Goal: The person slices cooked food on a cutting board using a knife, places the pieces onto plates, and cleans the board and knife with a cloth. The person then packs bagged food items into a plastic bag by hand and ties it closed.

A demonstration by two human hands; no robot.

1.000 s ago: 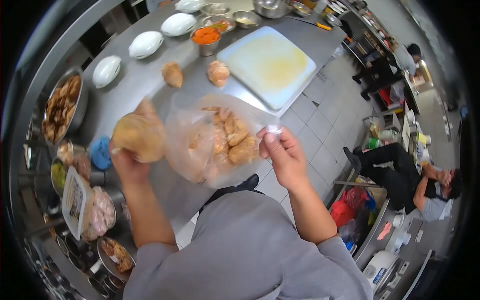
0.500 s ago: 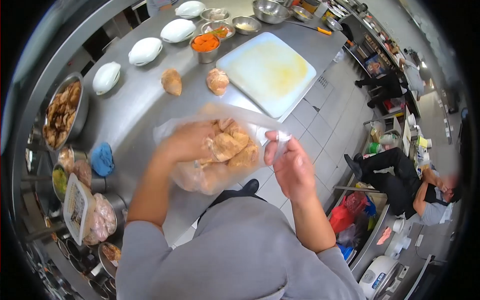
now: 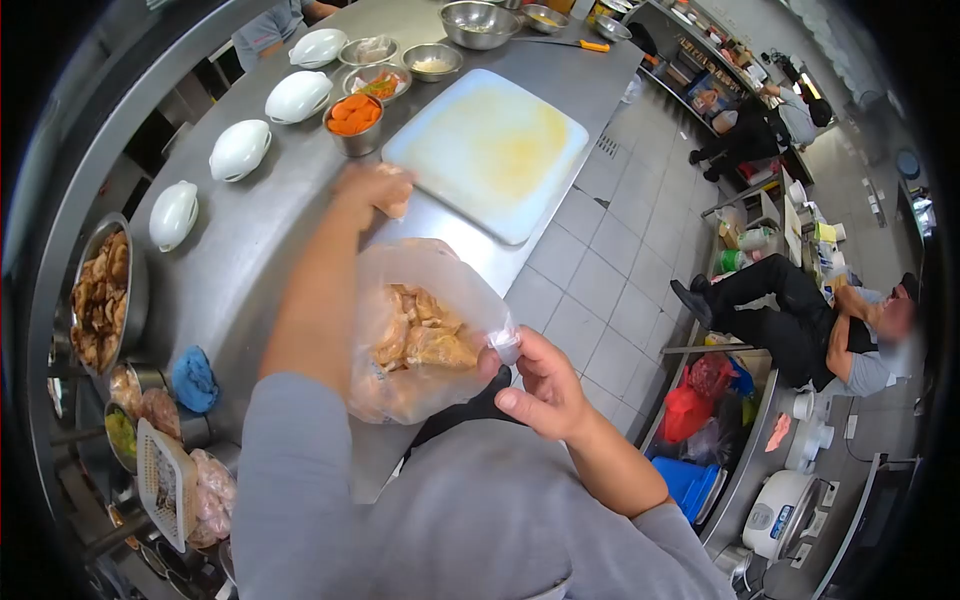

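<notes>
My left hand (image 3: 358, 192) reaches across the metal table, slightly blurred, its fingers closed around a pale orange piece of raw meat (image 3: 396, 194) beside the cutting board (image 3: 487, 150). Near my body, a clear plastic bag (image 3: 385, 385) hangs open with several seasoned meat pieces (image 3: 425, 335) inside. My right hand (image 3: 545, 385) pinches the gathered rim of this bag at its right side. My left forearm passes over the bag's left edge.
White oval dishes (image 3: 240, 150) line the table's far side, beside a cup of orange slices (image 3: 354, 122) and metal bowls (image 3: 480, 24). At left are a meat tray (image 3: 104, 300) and blue cloth (image 3: 194, 380). A seated person (image 3: 790, 315) is at right.
My left hand has come out of the bag and moved forward to a meat piece near the board. The separate piece to its left no longer shows. The view has shifted, and my right hand still holds the rim.
</notes>
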